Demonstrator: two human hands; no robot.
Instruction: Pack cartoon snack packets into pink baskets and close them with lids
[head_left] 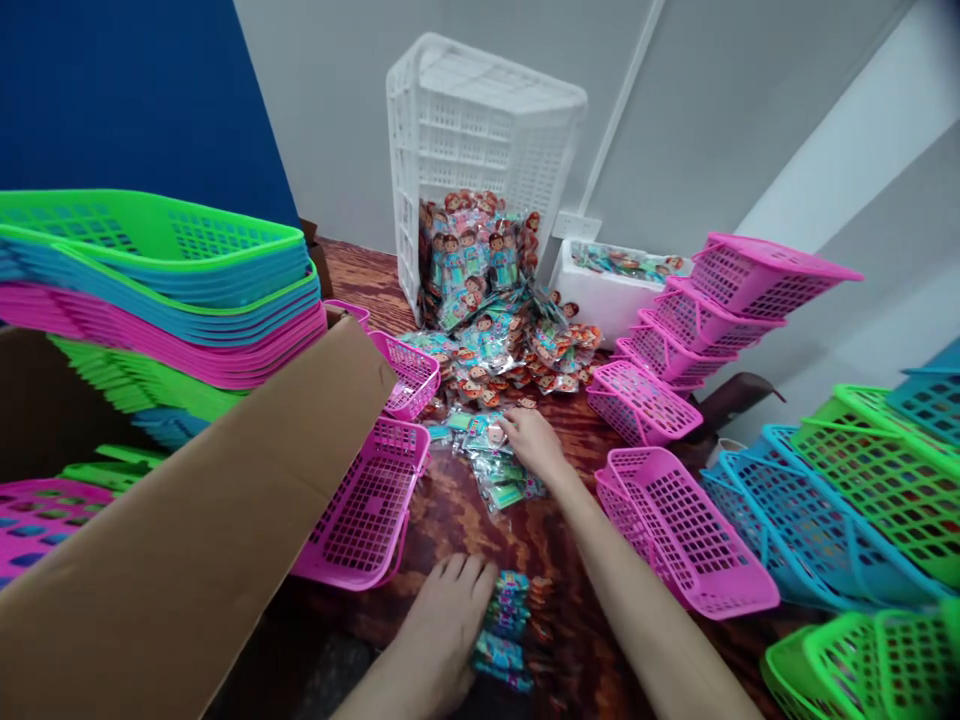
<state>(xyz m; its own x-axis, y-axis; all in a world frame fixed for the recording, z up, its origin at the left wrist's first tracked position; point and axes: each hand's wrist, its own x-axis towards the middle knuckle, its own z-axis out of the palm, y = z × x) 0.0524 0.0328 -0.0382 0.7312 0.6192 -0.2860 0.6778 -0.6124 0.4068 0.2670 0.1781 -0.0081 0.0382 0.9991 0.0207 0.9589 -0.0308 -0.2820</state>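
My right hand (531, 440) reaches forward, fingers closed at the edge of a clear plastic packet (491, 432) in a loose pile on the table. These packets have teal contents and brown-haired cartoon figures. Nearer to me, my left hand (454, 605) curls against the left side of a neat row of similar packets (510, 605); its fingertips are partly hidden. Beyond my right hand, a large heap of packets (487, 345) spills from a white plastic crate (409, 180) tipped on its side.
Pink baskets (409, 500) stand left of the packets. More pink (694, 540), blue (787, 510) and green baskets (885, 470) line the right. A cardboard box (225, 500) with nested baskets (172, 290) crowds the left. A white foam box (600, 290) with packets sits behind.
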